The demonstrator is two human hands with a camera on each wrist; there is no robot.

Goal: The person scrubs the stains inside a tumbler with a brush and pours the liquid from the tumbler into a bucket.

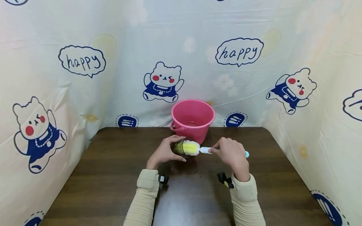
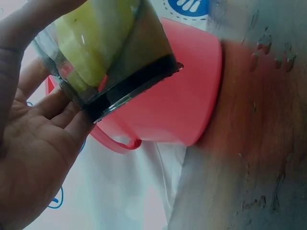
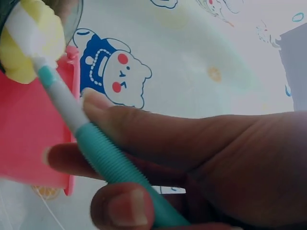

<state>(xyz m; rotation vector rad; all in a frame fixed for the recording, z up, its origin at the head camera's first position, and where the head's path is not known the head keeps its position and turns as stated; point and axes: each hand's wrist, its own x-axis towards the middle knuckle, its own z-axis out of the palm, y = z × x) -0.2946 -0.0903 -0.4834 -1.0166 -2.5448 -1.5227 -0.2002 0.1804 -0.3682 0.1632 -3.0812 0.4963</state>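
Note:
My left hand [image 1: 167,151] grips a dark see-through cup [image 1: 178,148], tilted on its side with its mouth toward the right. Inside the mouth sits the yellow and white sponge head of a cup brush [image 1: 191,148], partly in the cup. My right hand [image 1: 230,153] holds the brush by its white and teal handle [image 3: 110,153], thumb and fingers curled round it. In the left wrist view, the yellow sponge [image 2: 91,38] shows through the cup wall, and the cup's dark base [image 2: 134,86] faces the camera.
A pink bucket [image 1: 195,121] with a handle stands just behind the hands at the table's back edge. Water drops [image 2: 264,43] lie on the dark wooden table [image 1: 113,175]. A printed cloth [image 1: 127,78] hangs round the back and sides.

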